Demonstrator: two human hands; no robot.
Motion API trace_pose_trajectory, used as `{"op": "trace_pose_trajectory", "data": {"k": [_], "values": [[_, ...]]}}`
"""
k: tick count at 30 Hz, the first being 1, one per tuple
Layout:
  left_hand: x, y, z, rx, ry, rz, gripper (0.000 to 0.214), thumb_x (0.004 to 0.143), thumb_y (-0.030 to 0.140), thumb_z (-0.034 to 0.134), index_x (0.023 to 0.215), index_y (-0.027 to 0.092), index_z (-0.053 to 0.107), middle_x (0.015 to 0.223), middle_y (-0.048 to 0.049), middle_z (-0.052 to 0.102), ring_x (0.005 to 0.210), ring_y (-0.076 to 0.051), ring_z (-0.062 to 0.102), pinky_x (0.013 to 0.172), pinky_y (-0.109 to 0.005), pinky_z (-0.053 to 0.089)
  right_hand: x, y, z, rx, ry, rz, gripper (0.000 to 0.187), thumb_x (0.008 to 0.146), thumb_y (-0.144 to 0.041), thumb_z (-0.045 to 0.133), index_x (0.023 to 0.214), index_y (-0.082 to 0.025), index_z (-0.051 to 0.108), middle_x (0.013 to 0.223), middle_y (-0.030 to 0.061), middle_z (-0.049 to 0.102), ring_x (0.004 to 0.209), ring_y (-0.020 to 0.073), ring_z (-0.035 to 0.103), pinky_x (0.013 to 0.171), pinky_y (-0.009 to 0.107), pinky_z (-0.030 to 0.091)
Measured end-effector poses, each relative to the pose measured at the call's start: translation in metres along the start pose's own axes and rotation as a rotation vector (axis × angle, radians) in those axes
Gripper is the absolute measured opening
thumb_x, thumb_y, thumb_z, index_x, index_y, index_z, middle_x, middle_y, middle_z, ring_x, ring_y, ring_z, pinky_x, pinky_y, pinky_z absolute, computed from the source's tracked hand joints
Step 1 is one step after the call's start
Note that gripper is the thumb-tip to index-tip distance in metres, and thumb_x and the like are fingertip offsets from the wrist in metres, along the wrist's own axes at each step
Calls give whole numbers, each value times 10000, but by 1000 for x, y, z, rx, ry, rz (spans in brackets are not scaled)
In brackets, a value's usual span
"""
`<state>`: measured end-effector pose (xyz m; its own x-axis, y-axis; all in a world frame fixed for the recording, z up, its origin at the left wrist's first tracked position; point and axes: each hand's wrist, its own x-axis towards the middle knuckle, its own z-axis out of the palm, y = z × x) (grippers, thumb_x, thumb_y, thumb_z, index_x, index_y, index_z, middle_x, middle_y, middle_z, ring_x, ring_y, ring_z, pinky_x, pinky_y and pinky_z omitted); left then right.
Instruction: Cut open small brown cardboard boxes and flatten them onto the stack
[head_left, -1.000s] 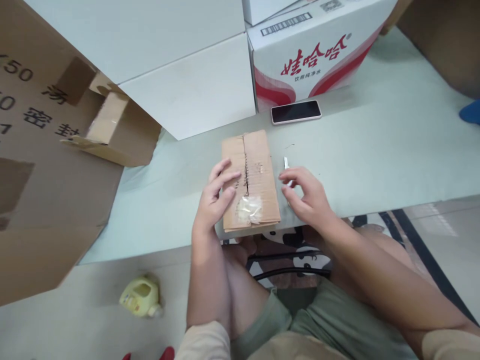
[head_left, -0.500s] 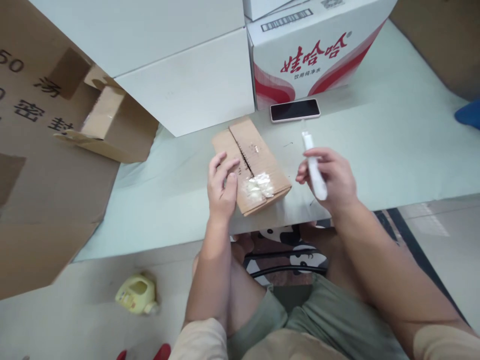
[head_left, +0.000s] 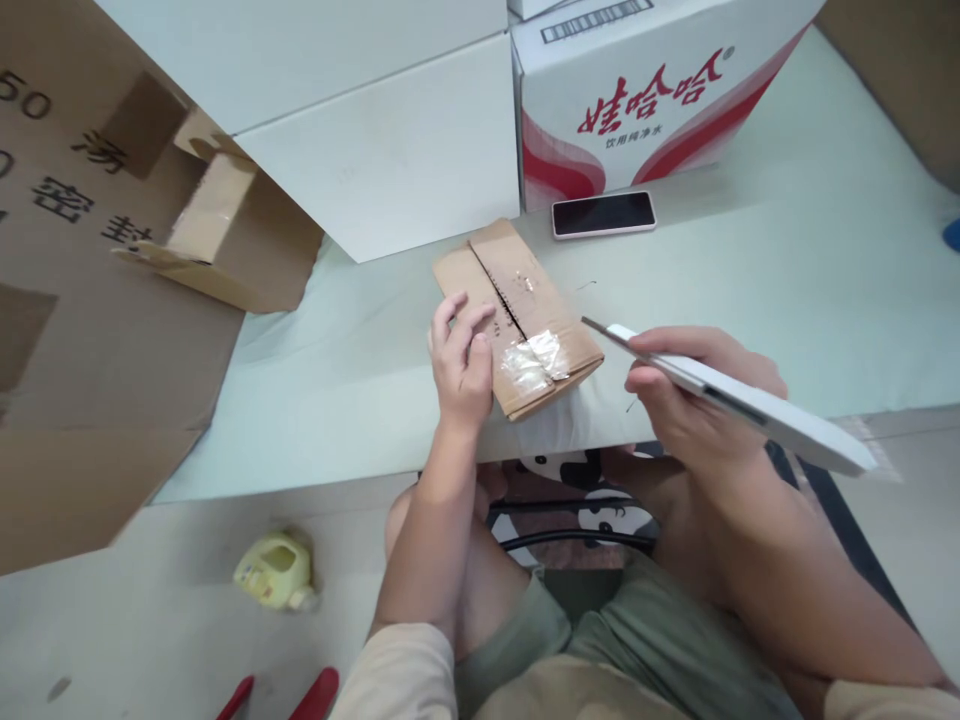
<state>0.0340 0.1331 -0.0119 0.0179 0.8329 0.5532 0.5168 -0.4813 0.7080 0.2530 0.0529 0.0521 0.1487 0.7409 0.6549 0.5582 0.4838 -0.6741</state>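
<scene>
A small brown cardboard box (head_left: 537, 318) lies on the pale green tabletop, with clear tape over the near end of its top seam. My left hand (head_left: 463, 362) rests on the left side of the box, fingers apart and slightly bent. To the right of the box, my right hand (head_left: 701, 400) is closed around a white utility knife (head_left: 780, 415). Its thin blade sticks out toward the box and stays clear of the cardboard. The knife's handle slants back past my palm to the lower right.
A phone (head_left: 604, 214) lies before a white and red carton (head_left: 637, 120). White boxes (head_left: 390, 165) stand behind my left hand. Big cardboard (head_left: 112, 300) and a smaller open carton (head_left: 247, 235) are at left. A yellow jug (head_left: 276, 572) stands on the floor.
My right hand has turned the utility knife from pointing away to pointing left at the box, and moved slightly right. The camera view has shifted a little. My left hand stays on the box.
</scene>
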Motion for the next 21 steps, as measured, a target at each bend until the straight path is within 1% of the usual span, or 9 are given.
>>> {"op": "trace_pose_trajectory", "data": {"k": [2,5,7,9,11,15,18,21], "values": [[0,1,1,2,-5,-10,542,1028,614,385,1170,226,736,1394,-131,590,1380,-319,534,1209,-540,388,-1,-5,4,-11,-28,-43,164,952,-387,687,890,-236,700,617,-27,676,448,87,560,444,217,431],[1,3,1,6,0,-15,554,1027,621,379,1167,221,736,1392,-134,594,1373,-320,543,1205,-534,392,-4,-12,14,-61,-135,-60,99,958,-311,639,923,-242,700,626,-31,690,440,86,552,458,215,427],[1,4,0,8,1,-13,552,1028,618,379,1170,221,736,1392,-133,596,1369,-317,551,1204,-525,395,-6,-15,20,-100,-203,-42,121,962,-282,608,980,-243,721,685,-11,736,477,96,597,496,218,456],[1,5,0,15,-8,-14,547,1029,611,378,1172,223,735,1393,-131,597,1371,-313,553,1202,-516,401,-8,-17,23,-117,-242,-29,152,961,-263,595,1008,-240,738,724,1,762,509,102,632,530,216,480],[1,5,0,26,-17,-16,549,1030,612,370,1168,226,735,1391,-128,598,1375,-310,553,1200,-508,408,-9,-17,25,-144,-250,-42,160,953,-239,595,995,-235,749,726,1,768,521,101,643,551,212,492],[0,7,0,40,-16,-14,553,1030,612,352,1165,235,735,1386,-118,600,1374,-304,551,1196,-504,413,-13,-19,29,-219,-226,-110,184,932,-186,587,979,-226,761,667,-14,741,515,95,623,555,208,478],[0,7,1,38,-15,-9,526,1037,572,360,1164,226,736,1385,-122,605,1367,-305,551,1190,-509,411,-15,-22,35,-260,-224,-138,194,932,-167,580,969,-212,765,646,-15,726,506,87,605,548,202,458],[0,8,1,44,-15,-16,479,1039,514,379,1161,220,736,1391,-124,603,1367,-306,546,1195,-508,399,-15,-26,40,-319,-213,-129,200,944,-167,564,924,-205,759,618,-19,702,492,79,584,539,200,431]]}}
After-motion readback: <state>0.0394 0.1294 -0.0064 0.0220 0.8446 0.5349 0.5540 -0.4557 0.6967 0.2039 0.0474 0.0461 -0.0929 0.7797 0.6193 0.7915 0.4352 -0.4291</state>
